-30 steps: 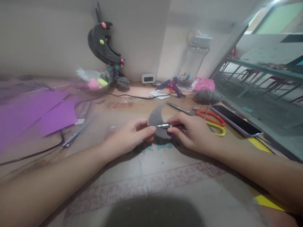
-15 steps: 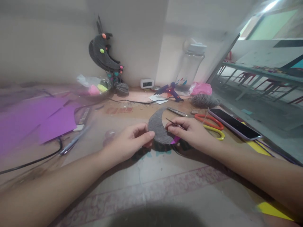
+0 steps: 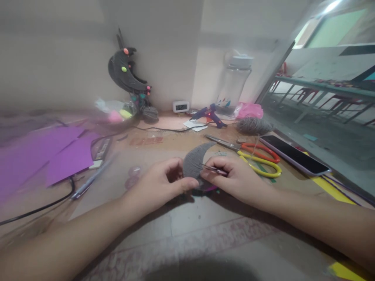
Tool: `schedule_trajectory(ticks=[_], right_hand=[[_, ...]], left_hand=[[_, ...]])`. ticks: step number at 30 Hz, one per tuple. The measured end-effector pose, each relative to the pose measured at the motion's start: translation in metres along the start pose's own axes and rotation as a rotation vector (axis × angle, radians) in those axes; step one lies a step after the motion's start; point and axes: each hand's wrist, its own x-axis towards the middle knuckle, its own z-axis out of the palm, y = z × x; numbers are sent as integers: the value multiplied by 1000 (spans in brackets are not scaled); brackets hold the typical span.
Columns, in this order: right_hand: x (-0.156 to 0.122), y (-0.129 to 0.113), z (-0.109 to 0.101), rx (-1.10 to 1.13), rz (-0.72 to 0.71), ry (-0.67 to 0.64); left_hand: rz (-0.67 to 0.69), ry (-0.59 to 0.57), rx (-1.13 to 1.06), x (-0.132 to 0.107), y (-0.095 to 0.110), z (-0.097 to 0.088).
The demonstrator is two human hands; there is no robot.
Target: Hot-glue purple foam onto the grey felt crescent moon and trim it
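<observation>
My left hand (image 3: 168, 177) holds a grey yarn-wrapped crescent (image 3: 195, 160) by its outer left side, thumb on the front face. A bit of purple shows at the crescent's lower edge. My right hand (image 3: 228, 175) is closed at the crescent's inner curve, pinching thin, pointed tweezers (image 3: 215, 169) whose tips lie against the wrapped face. A strand of grey yarn runs from the yarn ball (image 3: 254, 125) down behind my right hand; its end is hidden. Just beyond that hand lie scissors (image 3: 258, 164) with orange and yellow handles.
A phone (image 3: 294, 155) lies on the right. At the back stand a glue gun (image 3: 209, 115), a small digital clock (image 3: 181, 106), a clear bottle (image 3: 236, 82) and a decorated dark crescent (image 3: 125, 72). Purple sheets (image 3: 70, 154), a pen (image 3: 88, 181) and a black cable (image 3: 38, 212) are left.
The crescent and both hands have come slightly lower in view, and the crescent has tilted to the right. The tweezers have moved down onto the wrapped face, uncovering more of the scissors.
</observation>
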Motion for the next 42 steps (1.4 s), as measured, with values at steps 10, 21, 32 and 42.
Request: schedule_trajectory(ticks=[10, 21, 32, 42], right_hand=[[-1, 2, 5, 104, 16, -23], [0, 5, 4, 43, -15, -35], [4, 2, 2, 157, 66, -8], [6, 2, 3, 362, 168, -16]], left_hand=[[61, 126, -126, 0, -1, -2], [89, 125, 146, -3, 2, -1], [60, 81, 24, 0, -1, -2], [54, 15, 22, 1, -1, -2]])
